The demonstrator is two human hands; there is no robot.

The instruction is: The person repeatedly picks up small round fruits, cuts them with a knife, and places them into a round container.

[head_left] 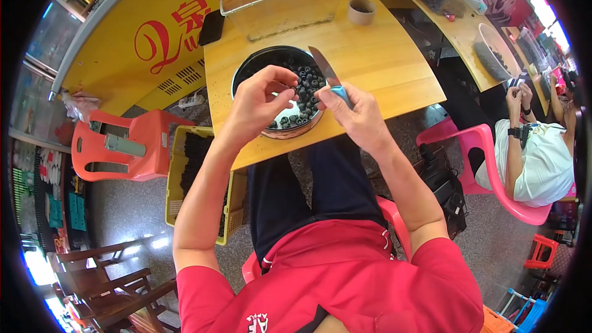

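My right hand (pixel 354 112) is closed around the blue handle of a knife (pixel 324 66), its blade tilted up and to the left. My left hand (pixel 262 97) hovers over the left side of a round bowl (pixel 240 73), fingers curled and thumb apart from them. No object shows clearly between those fingertips. Below both hands, the bowl holds many small, dark, round pieces (pixel 306 78), several with pale ring-like marks. Their exact kind is hard to tell. Part of the bowl's pale bottom shows among them.
Behind the bowl stand a clear plastic bin (pixel 283 9) and a small cup (pixel 362 11) on the wooden table (pixel 394 68). A black phone-like object (pixel 211 28) lies at left. A yellow crate (pixel 231 209) and an orange chair (pixel 132 142) stand left; another person (pixel 536 160) sits right.
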